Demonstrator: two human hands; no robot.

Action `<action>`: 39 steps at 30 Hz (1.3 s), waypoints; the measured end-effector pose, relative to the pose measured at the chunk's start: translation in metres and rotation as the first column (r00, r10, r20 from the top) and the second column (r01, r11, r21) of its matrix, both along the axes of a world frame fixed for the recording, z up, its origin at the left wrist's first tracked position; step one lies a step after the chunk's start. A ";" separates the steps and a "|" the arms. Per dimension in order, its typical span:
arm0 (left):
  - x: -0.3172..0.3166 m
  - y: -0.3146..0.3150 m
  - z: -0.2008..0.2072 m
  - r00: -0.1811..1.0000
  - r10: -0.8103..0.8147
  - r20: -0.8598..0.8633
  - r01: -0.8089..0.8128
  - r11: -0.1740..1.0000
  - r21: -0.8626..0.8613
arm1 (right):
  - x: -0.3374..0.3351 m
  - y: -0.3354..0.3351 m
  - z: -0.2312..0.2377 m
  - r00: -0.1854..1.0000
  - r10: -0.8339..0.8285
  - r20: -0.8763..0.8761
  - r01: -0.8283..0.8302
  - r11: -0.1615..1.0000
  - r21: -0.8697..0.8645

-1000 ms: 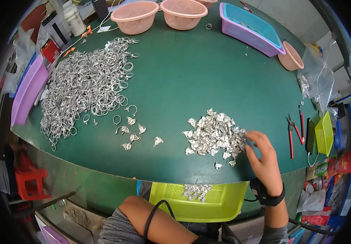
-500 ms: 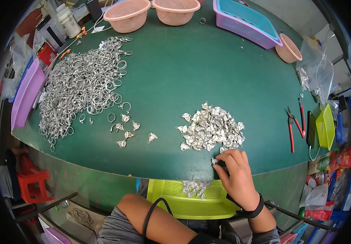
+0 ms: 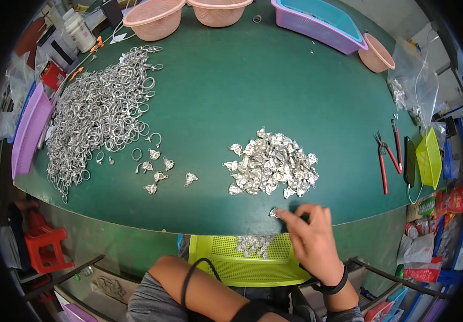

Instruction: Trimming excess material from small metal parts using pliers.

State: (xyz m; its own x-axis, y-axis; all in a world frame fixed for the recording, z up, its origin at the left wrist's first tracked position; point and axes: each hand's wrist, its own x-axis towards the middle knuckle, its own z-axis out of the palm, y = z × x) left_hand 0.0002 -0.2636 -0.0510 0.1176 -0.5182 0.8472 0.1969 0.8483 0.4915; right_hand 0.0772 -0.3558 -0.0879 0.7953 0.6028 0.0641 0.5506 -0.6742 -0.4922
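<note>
The index finger of my right hand [image 3: 314,239] stretches out to touch a small silver charm [image 3: 274,213] at the table's near edge. My thumb stands apart from that finger, and the other fingers are bent. Just beyond lies a heap of similar silver charms [image 3: 274,166] with small loops. My bent left forearm [image 3: 204,284] crosses the lower edge, but its hand is out of the picture. Below the table edge, a lime-green basket [image 3: 242,273] holds more small silver pieces [image 3: 255,246].
A large pile of silver rings [image 3: 100,107] covers the left side, with several loose charms [image 3: 160,176] nearby. Red-handled pliers [image 3: 383,166] lie at the right beside a dark phone-like object [image 3: 409,163]. Pink baskets [image 3: 153,24] and a purple-and-blue tray [image 3: 317,29] stand at the back.
My right thumb and index finger, which were together at the charm, have parted; only the index finger now touches it. The whole view has shifted slightly.
</note>
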 end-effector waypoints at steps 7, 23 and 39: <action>0.012 0.076 -0.025 0.492 0.562 0.664 -0.844 0.121 0.523 | 0.000 -0.028 -0.004 0.965 -0.260 -0.031 0.262 0.953 0.154; 0.016 0.060 -0.074 0.004 0.463 0.886 -0.735 -0.599 0.316 | 0.006 -0.002 -0.009 0.987 -0.042 -0.156 0.076 0.972 0.221; 0.016 0.066 -0.073 -0.001 0.492 0.870 -0.736 -0.590 0.332 | 0.014 -0.010 -0.008 0.992 -0.125 0.036 0.125 0.992 0.009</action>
State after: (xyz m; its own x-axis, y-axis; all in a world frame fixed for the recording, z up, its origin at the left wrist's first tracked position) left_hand 0.0160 -0.1974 -0.1244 0.9548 -0.1785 0.2375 -0.2915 -0.7182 0.6318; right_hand 0.0911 -0.3661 -0.0956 0.8613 0.4985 0.0986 0.4803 -0.7353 -0.4782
